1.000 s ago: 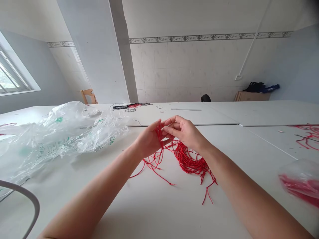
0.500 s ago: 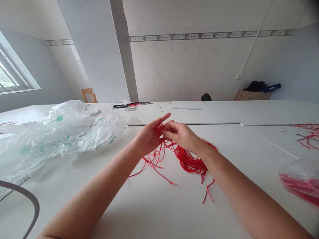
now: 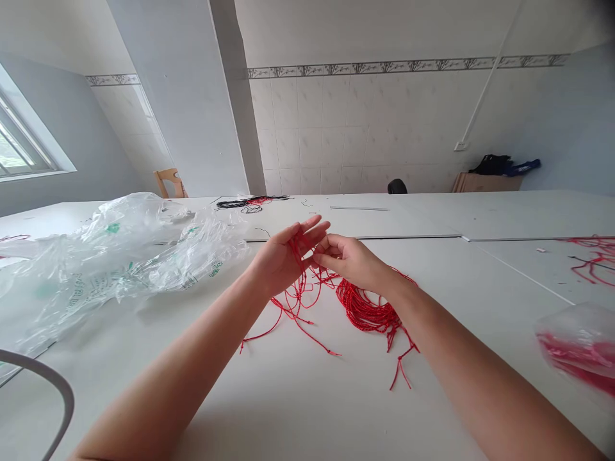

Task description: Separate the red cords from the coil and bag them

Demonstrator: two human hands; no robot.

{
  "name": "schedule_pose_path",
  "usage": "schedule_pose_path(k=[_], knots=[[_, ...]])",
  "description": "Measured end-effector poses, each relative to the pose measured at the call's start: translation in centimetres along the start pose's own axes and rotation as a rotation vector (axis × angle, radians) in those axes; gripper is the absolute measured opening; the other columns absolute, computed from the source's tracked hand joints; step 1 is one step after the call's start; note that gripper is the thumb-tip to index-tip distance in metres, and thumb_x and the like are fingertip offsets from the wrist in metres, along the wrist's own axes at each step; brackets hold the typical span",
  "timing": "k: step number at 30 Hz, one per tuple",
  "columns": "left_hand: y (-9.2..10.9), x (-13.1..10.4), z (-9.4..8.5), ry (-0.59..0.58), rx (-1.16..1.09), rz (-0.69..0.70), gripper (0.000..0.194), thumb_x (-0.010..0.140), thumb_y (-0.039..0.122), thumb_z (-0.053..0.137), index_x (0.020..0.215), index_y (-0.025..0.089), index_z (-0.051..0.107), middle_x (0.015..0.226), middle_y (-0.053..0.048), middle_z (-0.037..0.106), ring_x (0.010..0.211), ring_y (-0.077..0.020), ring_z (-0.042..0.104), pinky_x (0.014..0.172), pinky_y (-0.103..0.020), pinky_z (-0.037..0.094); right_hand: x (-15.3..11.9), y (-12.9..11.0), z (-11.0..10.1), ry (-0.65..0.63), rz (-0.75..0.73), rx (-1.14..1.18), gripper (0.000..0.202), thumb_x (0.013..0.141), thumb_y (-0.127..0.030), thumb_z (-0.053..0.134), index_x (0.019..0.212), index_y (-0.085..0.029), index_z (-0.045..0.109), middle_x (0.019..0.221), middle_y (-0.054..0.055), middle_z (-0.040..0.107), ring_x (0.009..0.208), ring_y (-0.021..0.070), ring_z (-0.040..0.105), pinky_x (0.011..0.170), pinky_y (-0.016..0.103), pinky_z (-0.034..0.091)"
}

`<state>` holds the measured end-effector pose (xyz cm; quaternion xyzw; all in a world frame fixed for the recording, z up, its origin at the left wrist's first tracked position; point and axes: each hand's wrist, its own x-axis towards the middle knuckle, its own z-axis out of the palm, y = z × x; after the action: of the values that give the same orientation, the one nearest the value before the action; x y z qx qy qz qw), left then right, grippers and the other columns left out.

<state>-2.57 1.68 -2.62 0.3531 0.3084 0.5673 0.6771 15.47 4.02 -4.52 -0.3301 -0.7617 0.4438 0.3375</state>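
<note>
Thin red cords [image 3: 300, 282] run across the palm and fingers of my left hand [image 3: 283, 256], whose thumb and fingers are curled loosely round them. Close beside it, my right hand [image 3: 346, 256] pinches a strand of the red cord between thumb and fingertips. Below the hands, loose cord ends with small knots trail onto the white table. A coiled bundle of braided red cord [image 3: 362, 310] lies under my right wrist, partly covered by the forearm.
Crumpled clear plastic bags [image 3: 129, 250] spread over the table's left side. Black and red cords [image 3: 250, 203] lie at the back. On the right are a plastic bag with red contents [image 3: 579, 349] and loose red cords [image 3: 598, 266]. A grey curved tube [image 3: 62, 390] stands front left.
My left hand has shifted slightly left and turned, its fingers spreading a little from the right hand. The right hand stays nearly in place, still pinching cord.
</note>
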Motion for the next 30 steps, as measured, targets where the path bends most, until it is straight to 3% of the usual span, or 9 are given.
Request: schedule_pose_path(k=[3, 5, 8, 11, 15, 18, 23, 30], knots=[[1.1, -0.4, 0.6, 0.081, -0.062, 0.072, 0.032, 0.107, 0.019, 0.045, 0.108, 0.018, 0.078, 0.119, -0.01, 0.078, 0.112, -0.021, 0.072, 0.093, -0.035, 0.056, -0.2, 0.2, -1.2, -0.04, 0.03, -0.115, 0.017, 0.092, -0.041, 0.07, 0.093, -0.025, 0.067, 0.097, 0.005, 0.075, 0.088, 0.0222, 0.069, 0.076, 0.037, 0.053], [2.1, -0.7, 0.9, 0.115, -0.129, 0.12, 0.032, 0.108, 0.016, 0.043, 0.109, 0.018, 0.076, 0.102, -0.006, 0.079, 0.097, -0.0176, 0.075, 0.09, -0.034, 0.059, -0.5, 0.2, -2.3, -0.041, 0.045, -0.198, 0.018, 0.092, -0.042, 0.07, 0.097, -0.025, 0.069, 0.109, 0.006, 0.076, 0.098, 0.024, 0.07, 0.082, 0.038, 0.053], [4.1, -1.4, 1.2, 0.119, -0.235, 0.208, 0.032, 0.11, 0.014, 0.04, 0.113, 0.019, 0.072, 0.071, 0.0, 0.067, 0.061, -0.0104, 0.064, 0.066, -0.022, 0.057, -1.0, 0.1, -4.4, -0.01, 0.097, -0.334, 0.02, 0.091, -0.044, 0.07, 0.101, -0.026, 0.071, 0.118, 0.007, 0.076, 0.105, 0.0264, 0.07, 0.085, 0.038, 0.053], [6.3, -2.7, 1.2, 0.135, -0.262, 0.307, 0.031, 0.111, 0.016, 0.039, 0.119, 0.02, 0.068, 0.057, 0.004, 0.052, 0.043, -0.0084, 0.043, 0.039, -0.017, 0.038, -1.2, 0.6, -6.4, -0.041, 0.231, -0.526, 0.015, 0.088, -0.041, 0.071, 0.094, -0.027, 0.074, 0.109, 0.007, 0.078, 0.094, 0.0264, 0.07, 0.075, 0.036, 0.051], [8.1, -4.6, 1.3, 0.149, -0.166, 0.469, 0.032, 0.115, 0.023, 0.035, 0.115, 0.019, 0.067, 0.053, 0.006, 0.038, 0.041, -0.0081, 0.029, 0.034, -0.019, 0.027, -1.0, 1.9, -7.9, -0.12, 0.499, -0.75, 0.005, 0.081, -0.025, 0.07, 0.076, -0.024, 0.072, 0.084, 0.005, 0.074, 0.071, 0.0216, 0.064, 0.061, 0.033, 0.042], [8.4, -5.2, 1.3, 0.136, -0.116, 0.528, 0.033, 0.116, 0.025, 0.035, 0.116, 0.016, 0.067, 0.052, 0.009, 0.027, 0.04, -0.008, 0.023, 0.033, -0.02, 0.025, -0.5, 2.9, -7.8, -0.196, 0.616, -0.755, 0.012, 0.076, -0.016, 0.07, 0.066, -0.022, 0.068, 0.075, 0.003, 0.072, 0.065, 0.0182, 0.063, 0.06, 0.032, 0.043], [8.0, -4.5, 0.9, 0.101, -0.17, 0.451, 0.031, 0.111, 0.017, 0.038, 0.125, 0.013, 0.065, 0.054, 0.01, 0.018, 0.037, -0.0079, 0.024, 0.03, -0.019, 0.024, 0.5, 4.8, -6.2, -0.336, 0.805, -0.718, 0.012, 0.072, -0.014, 0.077, 0.065, -0.018, 0.068, 0.075, 0.005, 0.075, 0.076, 0.0208, 0.072, 0.068, 0.03, 0.054], [7.6, -4.0, 0.8, 0.074, -0.184, 0.382, 0.032, 0.112, 0.016, 0.036, 0.114, 0.015, 0.068, 0.054, 0.01, 0.018, 0.037, -0.0076, 0.026, 0.031, -0.018, 0.023, 1.3, 6.5, -4.9, -0.374, 0.853, -0.718, 0.015, 0.071, -0.013, 0.079, 0.064, -0.017, 0.066, 0.073, 0.008, 0.073, 0.08, 0.025, 0.074, 0.073, 0.033, 0.057]])
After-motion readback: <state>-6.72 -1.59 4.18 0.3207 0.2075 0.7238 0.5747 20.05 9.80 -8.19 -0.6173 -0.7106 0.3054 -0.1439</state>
